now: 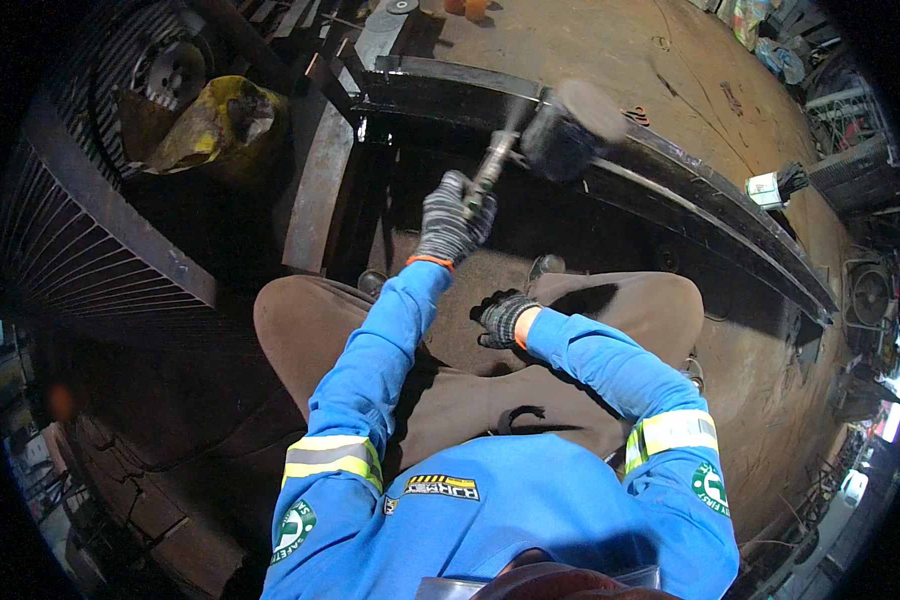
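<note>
My left hand (453, 222), in a grey striped knit glove with an orange cuff, is wrapped round the handle of a paint spray gun (492, 165). The gun's round dark cup (560, 135), slightly blurred, hangs over a long black steel beam (695, 190). A pale blurred streak shows at the gun's front end, close to the beam's far edge. Lower down, between my knees, my right hand (505, 318) wears a matching glove. Its fingers look loosely spread with nothing seen in them; shadow hides part of them.
A rusty flat steel bar (320, 190) stands left of the beam. Further left are a yellow bag (220, 125), a wheel (170, 72) and a barred metal grille (120, 220). A white pail (766, 191) with dark contents sits beyond the beam, and a fan (870, 293) at far right.
</note>
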Demonstrator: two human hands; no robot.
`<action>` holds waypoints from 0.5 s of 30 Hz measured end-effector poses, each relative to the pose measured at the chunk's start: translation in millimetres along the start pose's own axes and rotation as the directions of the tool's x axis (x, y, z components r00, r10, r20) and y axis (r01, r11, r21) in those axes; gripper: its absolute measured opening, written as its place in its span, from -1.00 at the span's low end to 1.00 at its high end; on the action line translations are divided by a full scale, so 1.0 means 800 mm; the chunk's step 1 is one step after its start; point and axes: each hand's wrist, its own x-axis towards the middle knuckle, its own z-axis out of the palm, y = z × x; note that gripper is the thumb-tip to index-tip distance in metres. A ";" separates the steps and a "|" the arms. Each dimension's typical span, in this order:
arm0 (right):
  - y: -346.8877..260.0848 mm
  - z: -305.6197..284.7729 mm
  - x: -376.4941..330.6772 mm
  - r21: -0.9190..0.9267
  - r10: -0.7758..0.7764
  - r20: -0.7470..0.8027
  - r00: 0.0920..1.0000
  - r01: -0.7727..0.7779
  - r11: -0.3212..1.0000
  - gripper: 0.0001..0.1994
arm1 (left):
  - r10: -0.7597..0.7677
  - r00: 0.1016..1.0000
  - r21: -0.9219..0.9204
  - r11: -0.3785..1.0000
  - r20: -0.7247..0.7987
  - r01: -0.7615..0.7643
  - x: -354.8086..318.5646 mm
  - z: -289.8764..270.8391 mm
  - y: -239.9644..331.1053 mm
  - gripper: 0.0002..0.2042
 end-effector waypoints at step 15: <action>-0.003 -0.010 0.005 -0.008 0.000 0.060 0.998 0.001 1.000 -0.53 | -0.020 0.998 0.025 0.999 -0.059 0.021 -0.012 0.011 -0.009 -0.78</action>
